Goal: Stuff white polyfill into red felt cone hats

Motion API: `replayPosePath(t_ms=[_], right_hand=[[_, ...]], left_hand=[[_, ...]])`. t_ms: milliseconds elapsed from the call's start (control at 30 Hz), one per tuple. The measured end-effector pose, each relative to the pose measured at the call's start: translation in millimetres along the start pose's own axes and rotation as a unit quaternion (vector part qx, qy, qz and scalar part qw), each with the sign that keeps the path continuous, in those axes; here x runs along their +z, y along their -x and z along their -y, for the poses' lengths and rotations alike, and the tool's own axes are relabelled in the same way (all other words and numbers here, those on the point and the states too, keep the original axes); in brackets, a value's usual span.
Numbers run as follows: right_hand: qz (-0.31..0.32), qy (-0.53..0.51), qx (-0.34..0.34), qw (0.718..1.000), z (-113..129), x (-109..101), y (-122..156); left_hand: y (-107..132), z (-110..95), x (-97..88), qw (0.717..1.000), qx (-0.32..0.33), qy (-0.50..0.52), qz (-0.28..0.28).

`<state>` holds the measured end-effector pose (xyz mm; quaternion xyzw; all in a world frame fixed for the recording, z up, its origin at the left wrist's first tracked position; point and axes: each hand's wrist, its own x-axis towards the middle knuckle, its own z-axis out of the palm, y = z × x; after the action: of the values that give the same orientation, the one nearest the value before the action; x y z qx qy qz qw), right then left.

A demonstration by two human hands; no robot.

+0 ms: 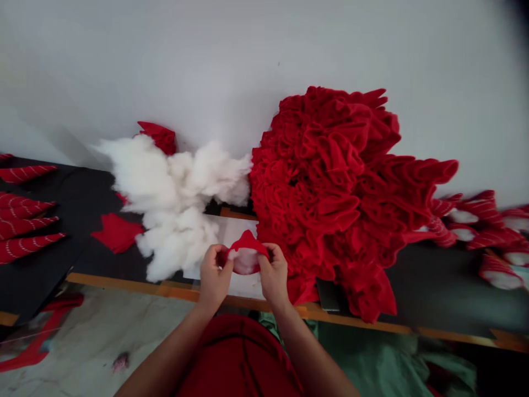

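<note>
Both hands meet at the table's near edge around a small red felt piece with white stuffing showing in its opening. My left hand is closed on the piece's left rim, fingers curled in. My right hand pinches the right rim. A heap of loose white stuffing lies just left of the hands. A big pile of red felt pieces rises to the right, close to my right hand.
Red cones with white stripes lie at the far left on the black table. Stuffed striped pieces sit at the far right. A flat red felt cutout lies left of the stuffing. A white wall stands behind.
</note>
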<state>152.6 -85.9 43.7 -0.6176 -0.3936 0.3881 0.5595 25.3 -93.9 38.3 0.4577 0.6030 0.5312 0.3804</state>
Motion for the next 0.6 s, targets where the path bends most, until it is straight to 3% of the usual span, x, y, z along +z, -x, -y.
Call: replayPosePath(t_ms=[67,267,467,533,600], right_hand=[[0.002,0.008,-0.001,1.0,-2,-1,1],[-0.012,0.016,0.013,1.0,-7,-4,1],[0.007,-0.005,0.014,1.0,-10,-2,8],[0.009,-0.064,0.035,0.997,-11,-3,7],[0.015,-0.139,0.061,0.988,-11,-4,4]], left_hand=[[-3,-1,-0.4,0.999,0.017,-0.027,-0.013],[-1,-16,-3.2,0.996,-0.004,0.056,0.068],[-5,-16,-1.9,0.999,0.022,-0.036,-0.011],[-6,-17,-5.0,0.999,0.016,0.039,-0.001],[-5,-17,-9.5,0.983,-0.025,0.181,-0.003]])
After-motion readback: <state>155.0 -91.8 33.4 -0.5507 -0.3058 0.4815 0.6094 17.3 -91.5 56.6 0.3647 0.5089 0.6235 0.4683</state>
